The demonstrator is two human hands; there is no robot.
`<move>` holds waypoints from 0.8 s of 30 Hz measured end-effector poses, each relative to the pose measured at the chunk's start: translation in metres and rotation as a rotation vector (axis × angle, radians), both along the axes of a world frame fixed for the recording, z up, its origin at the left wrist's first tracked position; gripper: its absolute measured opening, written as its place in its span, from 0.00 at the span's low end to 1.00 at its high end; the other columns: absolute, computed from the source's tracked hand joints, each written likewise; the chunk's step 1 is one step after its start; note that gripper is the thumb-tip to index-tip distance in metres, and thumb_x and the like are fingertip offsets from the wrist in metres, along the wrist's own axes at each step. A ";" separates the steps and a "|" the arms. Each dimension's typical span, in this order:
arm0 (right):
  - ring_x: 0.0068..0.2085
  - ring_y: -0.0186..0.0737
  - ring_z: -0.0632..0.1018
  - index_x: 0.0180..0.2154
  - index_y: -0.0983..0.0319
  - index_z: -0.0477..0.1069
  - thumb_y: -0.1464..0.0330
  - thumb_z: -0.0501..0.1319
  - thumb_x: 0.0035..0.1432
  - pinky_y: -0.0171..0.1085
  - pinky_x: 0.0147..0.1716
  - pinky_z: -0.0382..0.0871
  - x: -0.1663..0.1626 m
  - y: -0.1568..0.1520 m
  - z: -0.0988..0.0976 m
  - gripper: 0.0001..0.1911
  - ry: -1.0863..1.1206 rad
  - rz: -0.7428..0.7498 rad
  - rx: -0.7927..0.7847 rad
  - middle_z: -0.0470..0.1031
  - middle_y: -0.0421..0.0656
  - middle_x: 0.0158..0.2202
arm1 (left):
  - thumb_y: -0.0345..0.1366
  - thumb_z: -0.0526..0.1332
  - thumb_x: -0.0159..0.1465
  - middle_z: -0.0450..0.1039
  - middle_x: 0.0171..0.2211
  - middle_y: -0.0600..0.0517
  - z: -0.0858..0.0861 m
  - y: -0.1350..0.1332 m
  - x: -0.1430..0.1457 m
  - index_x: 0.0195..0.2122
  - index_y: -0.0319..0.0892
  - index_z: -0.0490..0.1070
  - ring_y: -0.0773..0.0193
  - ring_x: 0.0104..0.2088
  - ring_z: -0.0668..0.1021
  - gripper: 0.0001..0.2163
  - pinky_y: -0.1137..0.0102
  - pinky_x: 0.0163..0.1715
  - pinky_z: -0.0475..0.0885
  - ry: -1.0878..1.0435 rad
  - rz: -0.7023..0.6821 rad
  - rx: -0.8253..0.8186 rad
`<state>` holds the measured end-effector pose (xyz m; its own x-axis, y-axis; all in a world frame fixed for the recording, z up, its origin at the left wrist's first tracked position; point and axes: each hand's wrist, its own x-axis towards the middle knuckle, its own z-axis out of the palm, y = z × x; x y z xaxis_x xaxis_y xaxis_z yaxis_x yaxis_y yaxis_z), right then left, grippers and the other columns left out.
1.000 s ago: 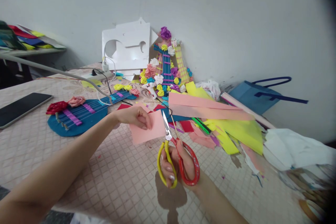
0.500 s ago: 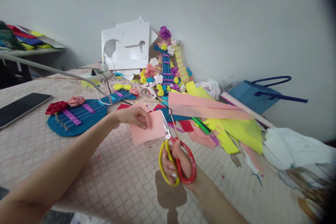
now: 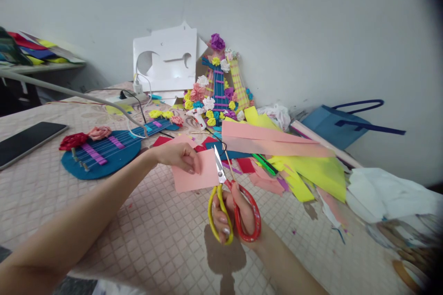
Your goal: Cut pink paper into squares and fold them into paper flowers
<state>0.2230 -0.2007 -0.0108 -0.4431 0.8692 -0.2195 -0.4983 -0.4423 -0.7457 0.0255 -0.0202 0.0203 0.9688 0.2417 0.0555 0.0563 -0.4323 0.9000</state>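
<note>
My left hand (image 3: pixel 180 156) pinches the left edge of a pink paper sheet (image 3: pixel 197 174) and holds it above the table. My right hand (image 3: pixel 232 212) grips a pair of scissors (image 3: pixel 228 198) with one yellow and one red handle. The blades point up and away from me, at the right edge of the pink sheet. A thin wooden stick lies just behind the blades.
A blue paper guitar (image 3: pixel 104 150) with paper roses lies to the left, a dark tablet (image 3: pixel 24 142) beyond it. Flower-covered paper guitars (image 3: pixel 218 90) lean on the wall. Pink and yellow paper sheets (image 3: pixel 297 161), a blue bag (image 3: pixel 332 124) and white cloth (image 3: pixel 387 193) fill the right.
The scissor handles closed together half a second ago and have spread slightly again. The pink sheet and my left hand stayed almost still.
</note>
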 end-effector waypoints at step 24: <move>0.37 0.49 0.75 0.42 0.62 0.68 0.57 0.58 0.54 0.41 0.34 0.64 0.110 0.058 -0.020 0.19 -2.092 -0.616 0.516 0.74 0.51 0.37 | 0.41 0.62 0.57 0.74 0.45 0.47 -0.021 0.021 -0.005 0.42 0.41 0.74 0.58 0.45 0.74 0.14 0.67 0.42 0.69 -0.048 0.550 0.027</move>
